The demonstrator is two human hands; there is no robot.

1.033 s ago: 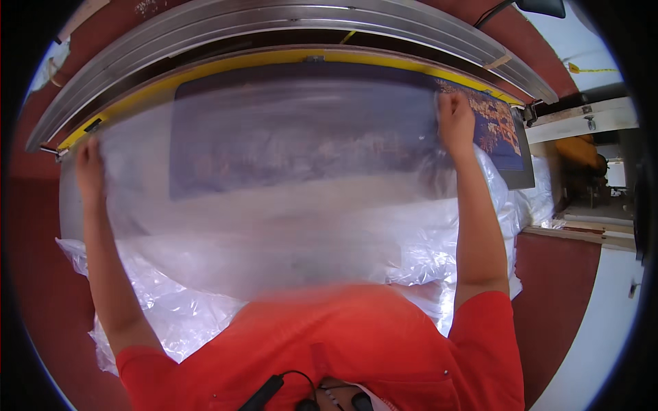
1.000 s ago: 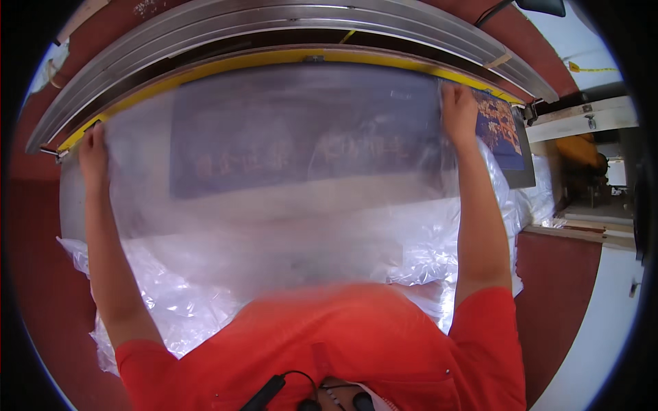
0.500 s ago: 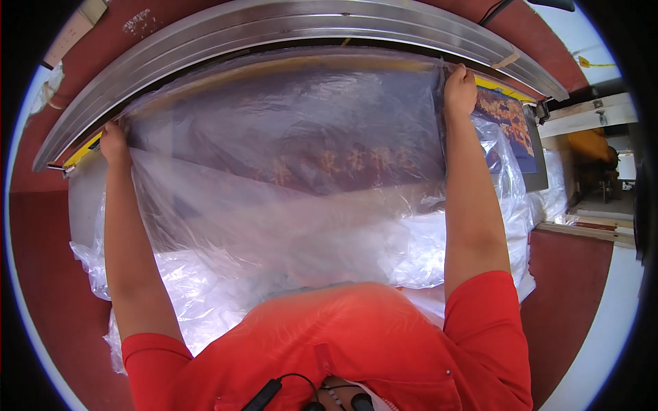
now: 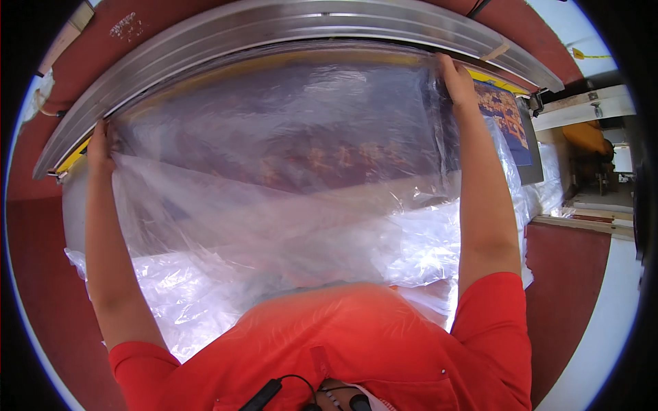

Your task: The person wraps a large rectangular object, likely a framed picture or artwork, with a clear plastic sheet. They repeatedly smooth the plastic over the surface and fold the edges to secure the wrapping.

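A wide sheet of clear plastic film is stretched between my hands, wrinkled and shiny. My left hand grips its far left corner, close under the long metal bar. At the far right corner my right hand is closed on the film, fingertips partly hidden at the bar's edge. Through the film shows a dark blue surface with orange markings. A piece of it, a blue and orange printed panel, lies uncovered to the right of my right hand.
A curved-looking grey metal bar spans the far side, with a yellow strip beneath it. Crumpled clear plastic hangs nearer to me. Red floor lies at both sides, and a pale frame stands at the right.
Both hands have moved slightly farther away, toward the bar, drawing the film's far edge with them. My left hand also shifted left, and the view has moved a little.
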